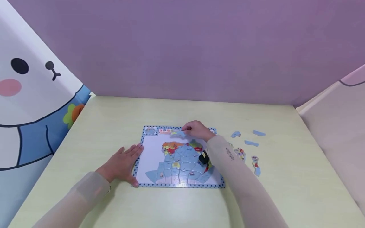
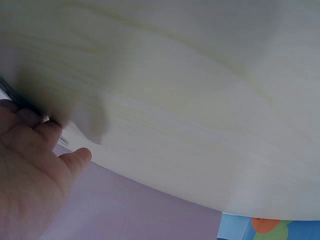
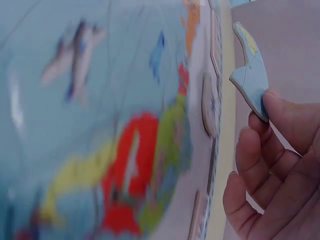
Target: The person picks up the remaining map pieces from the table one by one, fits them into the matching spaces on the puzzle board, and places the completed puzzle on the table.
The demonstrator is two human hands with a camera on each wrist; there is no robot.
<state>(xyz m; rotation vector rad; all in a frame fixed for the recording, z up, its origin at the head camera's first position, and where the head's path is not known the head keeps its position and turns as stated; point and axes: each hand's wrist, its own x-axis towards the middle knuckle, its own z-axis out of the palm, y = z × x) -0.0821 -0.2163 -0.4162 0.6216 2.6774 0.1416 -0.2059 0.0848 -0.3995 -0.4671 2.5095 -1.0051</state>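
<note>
A world-map puzzle board (image 1: pixel 145 158) with a dotted blue border lies on the pale table (image 1: pixel 182 110), partly filled with pieces. My left hand (image 1: pixel 123 163) rests flat on the board's left edge, fingers straight; in the left wrist view this left hand (image 2: pixel 30 170) lies against the tabletop. My right hand (image 1: pixel 196 129) hovers over the board's top edge and pinches a light blue puzzle piece (image 1: pixel 179 134). In the right wrist view the fingers (image 3: pixel 272 150) hold that puzzle piece (image 3: pixel 251 75) by its end, just off the board (image 3: pixel 100 125).
Several loose puzzle pieces (image 1: pixel 251 143) lie on the table right of the board. A small black camera unit (image 1: pixel 203 157) sits under my right wrist. A purple wall (image 1: pixel 182 47) backs the table, with a cartoon panel (image 1: pixel 28 95) on the left and a pale panel (image 1: pixel 342 126) on the right.
</note>
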